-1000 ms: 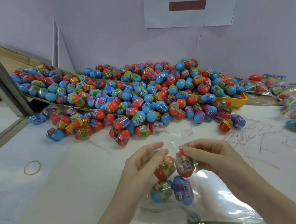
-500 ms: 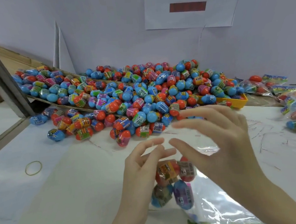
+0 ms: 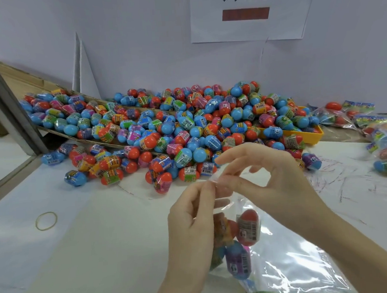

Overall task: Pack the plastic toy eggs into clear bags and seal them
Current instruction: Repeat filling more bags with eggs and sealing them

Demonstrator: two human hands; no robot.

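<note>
Head view: both hands, left (image 3: 192, 216) and right (image 3: 278, 182), have fingers (image 3: 209, 186) pinching the bag (image 3: 292, 262) mouth; four eggs (image 3: 248, 228) hang below them. Better to keep the edges aligned while sealing. Beyond the fingers, the pile (image 3: 175, 127) crowds the desk (image 3: 85, 248).

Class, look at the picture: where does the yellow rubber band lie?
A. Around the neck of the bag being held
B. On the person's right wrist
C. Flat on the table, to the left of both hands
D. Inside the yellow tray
C: the rubber band lies flat on the white table, apart from the left hand and the clear bag.
</note>
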